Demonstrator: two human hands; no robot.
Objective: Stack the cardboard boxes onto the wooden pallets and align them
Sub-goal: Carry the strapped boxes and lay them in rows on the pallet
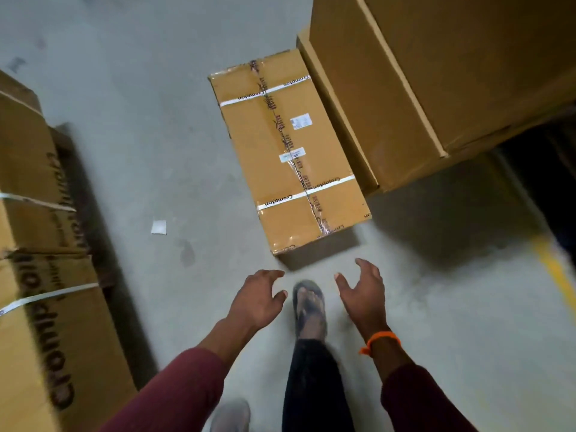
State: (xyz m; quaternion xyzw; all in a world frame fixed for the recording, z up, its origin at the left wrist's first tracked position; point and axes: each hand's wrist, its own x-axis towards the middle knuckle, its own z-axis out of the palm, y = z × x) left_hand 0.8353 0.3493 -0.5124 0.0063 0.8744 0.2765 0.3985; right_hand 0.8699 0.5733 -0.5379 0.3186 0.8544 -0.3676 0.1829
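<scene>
A long taped cardboard box [286,151] with two white straps lies on the grey floor ahead of me. My left hand [257,299] and my right hand [363,294] hover just short of its near end, both empty with fingers spread, palms facing each other. Strapped boxes [34,238] with dark lettering stand stacked at the left on a wooden pallet [93,232], of which only a dark edge shows.
Large plain cardboard boxes [436,73] tower at the upper right, touching the long box's right side. A white paper scrap [159,227] lies on the floor. A yellow floor line [554,269] runs at the right. My foot [308,307] steps between my hands.
</scene>
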